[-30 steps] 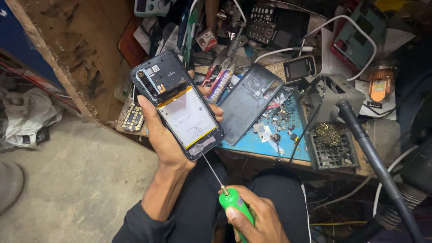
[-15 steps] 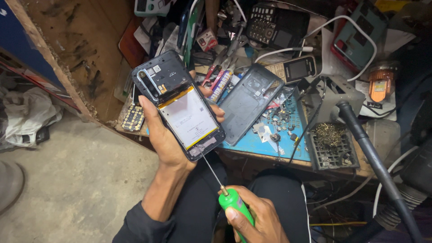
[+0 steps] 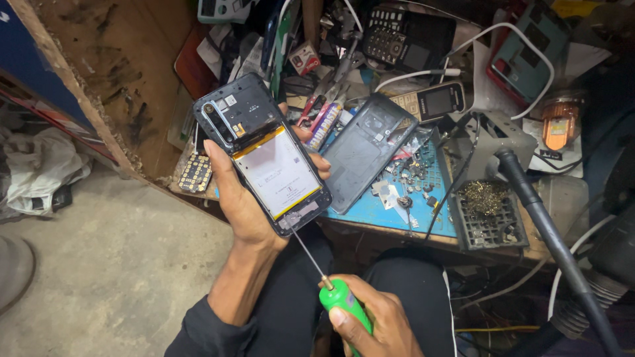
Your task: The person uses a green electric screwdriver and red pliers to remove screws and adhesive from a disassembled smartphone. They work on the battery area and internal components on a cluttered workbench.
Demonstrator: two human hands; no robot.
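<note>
Opened smartphone (image 3: 263, 153), its back cover off and a pale battery showing in the dark frame, lies face down in the left hand (image 3: 248, 198), which wraps around it from below with the thumb along the left edge and fingertips curled over the right edge. It is held tilted above the person's lap, just in front of the cluttered workbench (image 3: 397, 218). The right hand (image 3: 370, 320) is closed around a green-handled screwdriver (image 3: 334, 291), whose thin shaft runs up to the phone's lower end, the tip touching there. On the bench, a dark back cover (image 3: 367, 149) rests on a blue mat (image 3: 423, 205) scattered with small parts, near a small keypad phone (image 3: 440, 99).
</note>
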